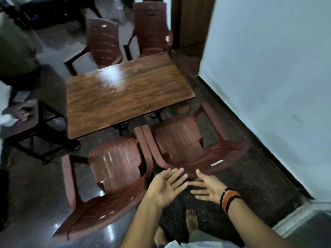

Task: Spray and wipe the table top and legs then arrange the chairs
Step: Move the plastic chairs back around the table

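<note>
A glossy wood-grain table (125, 93) stands in the middle of the room. Two brown plastic chairs sit at its near side: the near left chair (111, 169) and the near right chair (180, 142). The far left chair (102, 43) and the far right chair (150, 31) stand beyond the table. My left hand (166, 185) and my right hand (206, 187) hover side by side just behind the near right chair's back, palms up, fingers straight, holding nothing. My right wrist wears dark and orange bands.
A pale wall (268, 77) runs along the right with a dark skirting. A small dark side table (30, 126) with a cloth stands at the left beside a person's sleeve. My bare feet (191, 222) rest on the speckled floor.
</note>
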### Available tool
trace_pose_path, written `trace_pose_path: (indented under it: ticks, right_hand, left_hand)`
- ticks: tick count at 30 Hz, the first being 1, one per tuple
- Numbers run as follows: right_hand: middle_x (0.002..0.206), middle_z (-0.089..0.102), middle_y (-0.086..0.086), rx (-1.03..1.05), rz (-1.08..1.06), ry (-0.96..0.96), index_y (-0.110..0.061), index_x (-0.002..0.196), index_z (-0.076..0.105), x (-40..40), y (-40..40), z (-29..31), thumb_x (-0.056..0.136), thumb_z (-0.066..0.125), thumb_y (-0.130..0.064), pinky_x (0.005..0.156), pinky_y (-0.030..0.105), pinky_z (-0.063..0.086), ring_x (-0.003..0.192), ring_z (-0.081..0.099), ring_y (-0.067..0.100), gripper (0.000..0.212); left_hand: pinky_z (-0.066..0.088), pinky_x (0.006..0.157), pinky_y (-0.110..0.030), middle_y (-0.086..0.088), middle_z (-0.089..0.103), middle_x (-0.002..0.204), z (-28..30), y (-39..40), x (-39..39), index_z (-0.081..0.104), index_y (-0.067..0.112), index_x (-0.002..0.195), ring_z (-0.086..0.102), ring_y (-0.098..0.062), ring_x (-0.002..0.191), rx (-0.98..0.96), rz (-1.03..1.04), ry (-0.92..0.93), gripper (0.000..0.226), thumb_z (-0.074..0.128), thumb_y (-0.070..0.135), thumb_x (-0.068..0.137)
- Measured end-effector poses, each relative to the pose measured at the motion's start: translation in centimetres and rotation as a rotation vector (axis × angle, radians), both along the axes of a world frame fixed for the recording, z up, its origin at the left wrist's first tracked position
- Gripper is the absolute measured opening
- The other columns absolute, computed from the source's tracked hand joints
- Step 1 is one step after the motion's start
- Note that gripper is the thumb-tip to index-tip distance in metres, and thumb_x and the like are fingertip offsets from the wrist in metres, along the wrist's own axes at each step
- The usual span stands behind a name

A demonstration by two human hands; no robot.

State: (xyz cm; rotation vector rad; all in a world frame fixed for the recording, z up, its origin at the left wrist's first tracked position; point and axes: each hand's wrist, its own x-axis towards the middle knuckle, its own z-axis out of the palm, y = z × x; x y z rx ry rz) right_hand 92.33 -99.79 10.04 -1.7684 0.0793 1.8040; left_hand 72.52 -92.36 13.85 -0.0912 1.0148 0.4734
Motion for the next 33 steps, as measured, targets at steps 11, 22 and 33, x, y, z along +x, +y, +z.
trace_pose_path:
  ticks: [11,22,33]
  right_hand:
    - [0.099,0.082,-0.017,0.537,0.021,-0.896,-0.033,0.113,0.077,10.4,-0.8,8.5,0.105,0.067,-0.029,0.086,0.038,0.066,0.095,0.076,-0.001,0.013]
    - [0.139,0.062,-0.03,0.904,0.278,-1.048,-0.043,0.14,0.065,32.9,15.3,10.1,0.105,0.069,-0.036,0.096,0.031,0.062,0.118,0.07,0.003,0.036]
    - [0.145,0.063,-0.018,1.175,0.494,-0.898,-0.035,0.144,0.065,42.8,30.7,14.2,0.105,0.069,-0.029,0.107,0.041,0.058,0.133,0.063,0.009,0.04]
  left_hand:
    - [0.062,0.1,-0.043,0.012,0.084,0.104,4.5,3.7,12.6,0.078,0.023,0.122,0.077,-0.01,0.107,0.958,-0.34,0.618,0.026,0.066,0.008,0.105]
    - [0.037,0.12,-0.02,0.016,0.052,0.158,5.7,16.6,33.8,0.052,0.027,0.16,0.046,0.002,0.147,1.478,-0.405,0.914,0.058,0.068,0.02,0.105]
    - [0.037,0.102,0.001,0.027,0.055,0.143,10.7,25.6,41.6,0.055,0.028,0.158,0.049,0.022,0.129,1.297,-0.068,1.124,0.055,0.067,0.016,0.106]
